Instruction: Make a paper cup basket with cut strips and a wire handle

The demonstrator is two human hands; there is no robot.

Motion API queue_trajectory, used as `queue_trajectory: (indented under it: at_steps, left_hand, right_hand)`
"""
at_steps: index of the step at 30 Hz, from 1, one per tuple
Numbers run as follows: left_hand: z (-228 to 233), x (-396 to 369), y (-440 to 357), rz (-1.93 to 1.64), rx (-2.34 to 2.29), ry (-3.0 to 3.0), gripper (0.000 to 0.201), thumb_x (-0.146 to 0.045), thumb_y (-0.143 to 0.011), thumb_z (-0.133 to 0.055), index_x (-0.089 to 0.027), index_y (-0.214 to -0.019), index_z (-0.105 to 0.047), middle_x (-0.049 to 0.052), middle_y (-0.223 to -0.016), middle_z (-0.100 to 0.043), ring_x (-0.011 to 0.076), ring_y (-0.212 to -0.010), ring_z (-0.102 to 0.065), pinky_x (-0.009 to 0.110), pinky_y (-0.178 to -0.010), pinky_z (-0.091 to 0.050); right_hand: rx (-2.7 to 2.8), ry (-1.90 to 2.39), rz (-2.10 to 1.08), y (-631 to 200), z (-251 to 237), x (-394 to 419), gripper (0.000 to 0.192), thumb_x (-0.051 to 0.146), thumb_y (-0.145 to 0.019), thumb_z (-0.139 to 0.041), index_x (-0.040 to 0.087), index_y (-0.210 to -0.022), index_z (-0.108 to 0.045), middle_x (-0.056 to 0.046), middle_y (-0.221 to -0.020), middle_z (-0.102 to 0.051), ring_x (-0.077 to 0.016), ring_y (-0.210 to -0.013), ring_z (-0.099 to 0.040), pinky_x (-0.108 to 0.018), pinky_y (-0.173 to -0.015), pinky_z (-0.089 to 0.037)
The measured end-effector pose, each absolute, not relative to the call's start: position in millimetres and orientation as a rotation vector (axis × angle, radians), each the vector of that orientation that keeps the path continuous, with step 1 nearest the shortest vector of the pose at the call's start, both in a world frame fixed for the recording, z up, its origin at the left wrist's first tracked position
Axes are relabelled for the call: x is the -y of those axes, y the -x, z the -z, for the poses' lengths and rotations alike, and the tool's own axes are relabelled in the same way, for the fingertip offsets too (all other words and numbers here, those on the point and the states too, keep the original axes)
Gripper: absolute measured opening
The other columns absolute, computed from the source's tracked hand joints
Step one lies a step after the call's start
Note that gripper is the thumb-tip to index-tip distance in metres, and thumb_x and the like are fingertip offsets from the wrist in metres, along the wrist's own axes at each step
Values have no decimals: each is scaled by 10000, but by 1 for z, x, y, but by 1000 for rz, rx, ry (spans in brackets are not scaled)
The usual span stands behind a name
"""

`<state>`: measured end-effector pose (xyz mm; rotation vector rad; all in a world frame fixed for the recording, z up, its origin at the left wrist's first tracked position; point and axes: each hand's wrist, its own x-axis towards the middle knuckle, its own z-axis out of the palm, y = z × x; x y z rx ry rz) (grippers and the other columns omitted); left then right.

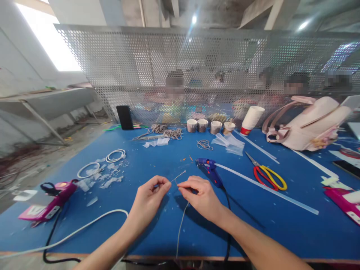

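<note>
On the blue felt-topped table (135, 232), a pink glue gun (49, 204) lies far left. The left hand (147, 200) pinches one end of a thin pale cord (177, 176) between thumb and forefinger; the right hand (201, 197) pinches the same cord just beside it, its tail hanging toward the table edge. Beyond lie a blue glue gun (209, 170) and red-and-yellow scissors (267, 174).
</note>
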<state>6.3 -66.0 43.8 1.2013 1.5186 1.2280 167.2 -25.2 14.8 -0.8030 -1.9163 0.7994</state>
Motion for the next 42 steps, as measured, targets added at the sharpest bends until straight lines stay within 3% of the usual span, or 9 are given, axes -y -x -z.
queue_trajectory:
  at_steps: [6, 15, 18, 23, 29, 31, 34, 39, 42]
  left_hand:
    - [-31, 58, -7, -1223, -1133, -726, 298, -393, -636, -763, -164, -685, -578, -73, -443, -433, 41, -393, -309, 142, -369, -233]
    - [-29, 54, -5, -1236, -983, -584, 285, -312, -623, -810, -140, -685, -591, 35, -679, -664, 29, -416, -442, 107, -329, -305]
    - [-32, 53, -4, -1253, -989, -558, 248, -253, -627, -811, -141, -701, -602, 15, -638, -646, 50, -451, -509, 108, -362, -378]
    - [-33, 45, 3, -1293, -1081, -516, 130, -161, -710, -737, -133, -714, -610, 14, -582, -631, 69, -447, -554, 115, -373, -427]
    - [-32, 33, 6, -1275, -1074, -518, 109, -106, -787, -643, -127, -688, -602, 23, -580, -631, 72, -452, -574, 114, -381, -454]
    - [-34, 28, 2, -1261, -1065, -530, 121, -89, -807, -613, -120, -690, -604, 30, -587, -634, 76, -469, -588, 115, -392, -461]
    - [-36, 18, -4, -1223, -1070, -555, 141, -69, -825, -579, -116, -694, -601, 31, -585, -633, 75, -465, -588, 113, -385, -454]
    - [-28, -4, -13, -1138, -1103, -570, 164, -52, -834, -555, -112, -687, -594, 33, -579, -630, 74, -453, -588, 116, -394, -459]
    - [-12, -13, -18, -1108, -1092, -553, 135, -61, -821, -579, -119, -700, -588, 23, -576, -625, 74, -458, -592, 116, -401, -457]
  right_hand:
    - [1581, 997, -1474, -153, -10, 33, 238, 354, -786, -595, 170, -693, -714, 17, -532, -591, -103, -512, -471, -226, -518, -346]
    - [1455, 1065, -1871, -149, 2, 33, 267, 384, -720, -629, 142, -614, -668, 18, -466, -574, -61, -404, -308, -215, -424, -197]
    - [1684, 1054, -1745, -155, 3, 35, 264, 324, -774, -571, 151, -601, -668, 2, -509, -601, -78, -431, -341, -222, -440, -242]
    - [2030, 1086, -1089, -200, -5, 33, 181, 284, -807, -550, 205, -838, -710, -31, -809, -671, -150, -659, -552, -248, -578, -383]
    - [1910, 1602, -476, -266, 2, 6, 327, 494, -794, -557, 240, -590, -530, 9, -534, -525, -161, -510, -476, -288, -513, -354]
    - [1852, 1629, -460, -272, 6, -8, 220, 457, -736, -619, 242, -718, -577, -29, -682, -608, -208, -636, -552, -314, -580, -400]
    - [1835, 1550, -680, -265, 9, -28, 337, 416, -723, -620, 203, -984, -607, -78, -897, -663, -258, -814, -605, -361, -698, -445]
    - [1901, 1432, -827, -246, 12, -44, 320, 424, -789, -529, 171, -949, -641, -47, -792, -665, -221, -726, -606, -349, -693, -457]
    - [1942, 1389, -793, -244, 21, -42, 351, 404, -777, -538, 163, -1005, -651, -69, -879, -669, -244, -836, -596, -385, -793, -452]
